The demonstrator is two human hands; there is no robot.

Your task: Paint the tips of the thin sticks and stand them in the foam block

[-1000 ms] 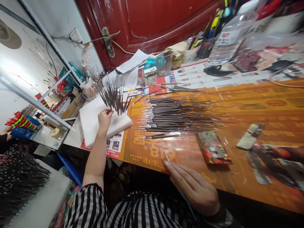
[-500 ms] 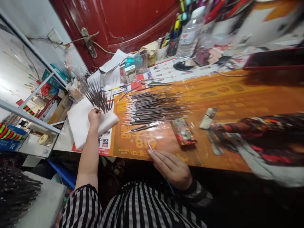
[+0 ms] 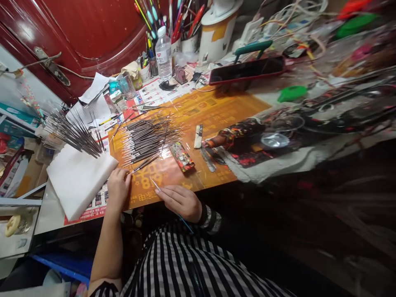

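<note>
Dozens of slim, dark sticks (image 3: 144,138) are laid side by side on the orange sheet (image 3: 198,113), in front of the hands. Their bodies are dark grey and matt, their near-left ends are pale and pointed, and their far-right ends are thinned into fine, hair-like lengths. The pale ends are pointed to the left, and the long axes are run from left to right, slanted slightly away from the body; the row is packed unevenly, with some sticks crossed at the right.

The fingertips of the left hand (image 3: 118,185) are bent together at the pale end of the nearest stick (image 3: 144,163); whether it is gripped cannot be told. By the right hand (image 3: 182,202), a thin tool (image 3: 185,224) is pinched, its pale tip aimed up and left, its blue shaft slanted down and right beneath the palm.

More dark sticks (image 3: 82,136) are stood, tilted, at the white foam block (image 3: 80,177) on the left. A paint-spotted box (image 3: 182,157) is placed right of the row.
</note>
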